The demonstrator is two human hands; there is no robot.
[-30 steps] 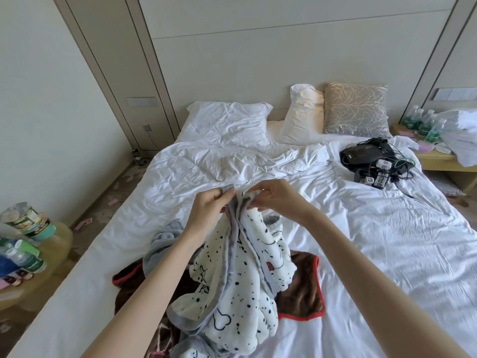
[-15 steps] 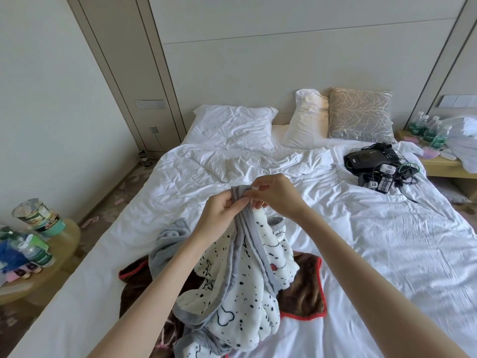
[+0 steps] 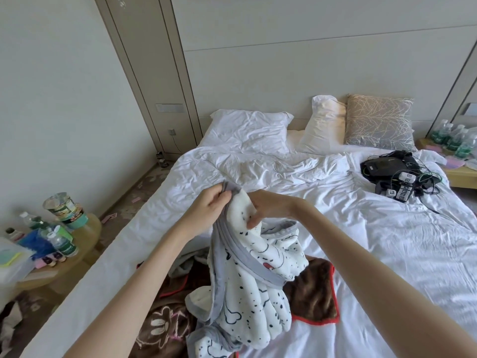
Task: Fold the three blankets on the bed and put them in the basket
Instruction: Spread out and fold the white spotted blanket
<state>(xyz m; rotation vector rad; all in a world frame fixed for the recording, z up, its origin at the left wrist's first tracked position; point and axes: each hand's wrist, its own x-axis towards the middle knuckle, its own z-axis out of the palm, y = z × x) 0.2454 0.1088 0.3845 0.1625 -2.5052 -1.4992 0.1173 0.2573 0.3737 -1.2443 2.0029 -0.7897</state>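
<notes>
so both arms are reaching in from the foot end of the bed [image 3: 387, 254] and holding the white spotted blanket [image 3: 253, 293] up over the middle of it. the left hand [image 3: 209, 208] is pinching the grey trim at the top edge, thumb and fingers clamped on the fabric. the right hand [image 3: 268, 205] is working right next to it, fingers curled into the fluffy white side and gripping a bunch of it. so both hands are grasping the same blanket, nearly touching each other. the rest of the blanket is hanging down in loose folds, grey trim running down the front, and its bottom end is piling up on the foot end of the bed.

under that pile a brown blanket [image 3: 312, 293] with a red edge is lying crumpled on the foot end of the bed. brown fabric with a cartoon mouse print [image 3: 160, 329] is poking out toward the left edge of the bed too, and honestly i can't tell if that's the same blanket or another one.

at the head end of the bed a white pillow [image 3: 247, 130] is lying flat, and a second white pillow [image 3: 325, 122] and a grey branch-pattern cushion [image 3: 379, 122] are leaning upright. a black tangle of gadgets and cables [image 3: 392, 174] is sitting on the right side of the bed, toward the head end. off the left side of the bed a round side table [image 3: 87, 239] is carrying bottles and a noodle tub [image 3: 64, 210]. off the right side, near the head end, water bottles [image 3: 456, 138] are standing together.
</notes>
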